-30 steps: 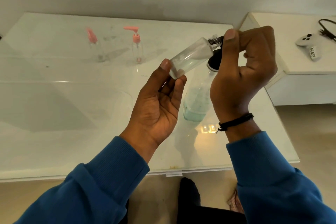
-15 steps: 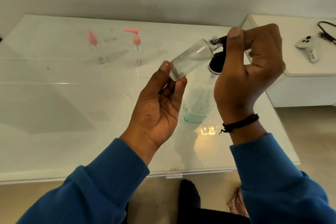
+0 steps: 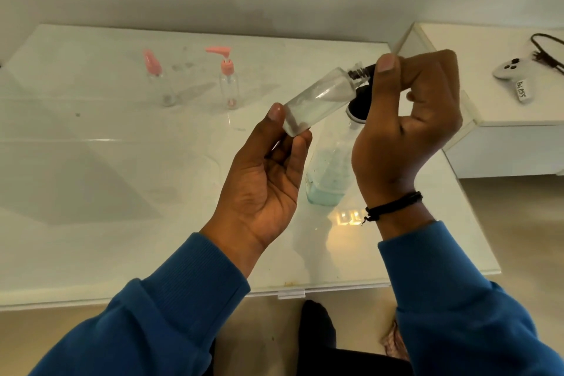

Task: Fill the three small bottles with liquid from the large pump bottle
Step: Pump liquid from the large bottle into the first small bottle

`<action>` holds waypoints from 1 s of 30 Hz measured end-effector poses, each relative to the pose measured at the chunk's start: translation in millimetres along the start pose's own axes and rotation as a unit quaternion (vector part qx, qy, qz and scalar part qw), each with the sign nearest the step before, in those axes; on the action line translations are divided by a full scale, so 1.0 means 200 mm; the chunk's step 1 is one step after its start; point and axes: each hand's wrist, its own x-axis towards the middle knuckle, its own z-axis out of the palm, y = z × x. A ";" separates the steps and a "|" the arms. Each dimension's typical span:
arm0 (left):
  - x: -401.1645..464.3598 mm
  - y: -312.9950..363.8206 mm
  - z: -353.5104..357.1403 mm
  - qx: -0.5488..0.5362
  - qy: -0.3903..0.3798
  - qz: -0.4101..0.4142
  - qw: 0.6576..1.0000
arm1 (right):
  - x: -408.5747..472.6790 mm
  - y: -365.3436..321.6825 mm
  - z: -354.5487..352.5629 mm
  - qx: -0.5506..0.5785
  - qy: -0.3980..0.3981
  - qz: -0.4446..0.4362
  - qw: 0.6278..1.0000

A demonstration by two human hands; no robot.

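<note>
My left hand (image 3: pixel 262 180) pinches the base of a tilted clear small bottle (image 3: pixel 317 101); my right hand (image 3: pixel 409 131) grips the black cap (image 3: pixel 367 69) at its threaded neck.

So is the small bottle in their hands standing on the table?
No, the left hand holds the small bottle tilted in the air.
</note>
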 end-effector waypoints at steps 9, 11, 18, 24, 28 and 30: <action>0.00 0.00 0.00 -0.004 -0.001 -0.001 1.000 | 0.01 0.00 0.00 0.004 0.003 -0.005 1.000; 0.00 0.00 0.00 -0.006 0.000 -0.003 1.000 | 0.00 0.01 0.00 0.007 0.001 0.000 1.000; 0.00 0.00 0.01 -0.001 -0.006 -0.002 1.000 | 0.03 0.01 0.00 0.000 0.001 -0.012 1.000; 0.00 0.00 0.01 0.001 0.000 -0.003 1.000 | 0.02 0.02 -0.01 0.006 0.000 -0.009 1.000; 0.00 0.00 0.01 0.001 -0.006 -0.004 1.000 | 0.03 0.00 0.00 -0.001 0.006 -0.016 1.000; 0.00 0.00 0.00 -0.002 -0.001 -0.003 1.000 | 0.01 0.00 0.00 0.003 -0.001 -0.010 1.000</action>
